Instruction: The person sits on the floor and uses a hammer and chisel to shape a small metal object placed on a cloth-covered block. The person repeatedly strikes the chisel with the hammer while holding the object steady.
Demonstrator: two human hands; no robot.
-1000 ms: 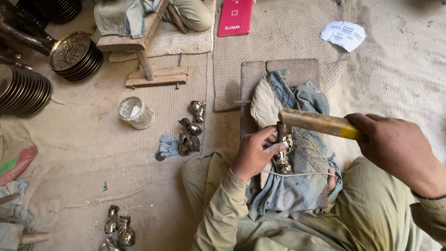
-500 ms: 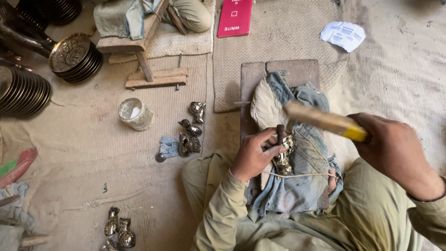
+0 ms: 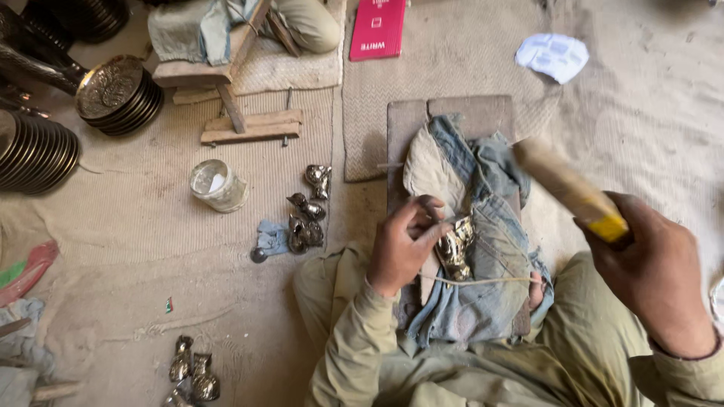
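I see my right hand (image 3: 650, 271), fist wrapped around the wooden mallet (image 3: 567, 188), has swung it up off the shiny metal piece (image 3: 455, 245), which my left hand (image 3: 403, 245) still pinches against the denim cloth (image 3: 483, 226).

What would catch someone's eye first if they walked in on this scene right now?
Most likely the hammer, blurred and raised at right in the right hand, above a shiny metal piece that the left hand steadies on a denim cloth in the lap. Next, the stacked engraved metal plates at upper left and the small shiny metal parts on the floor mat beside a glass jar.
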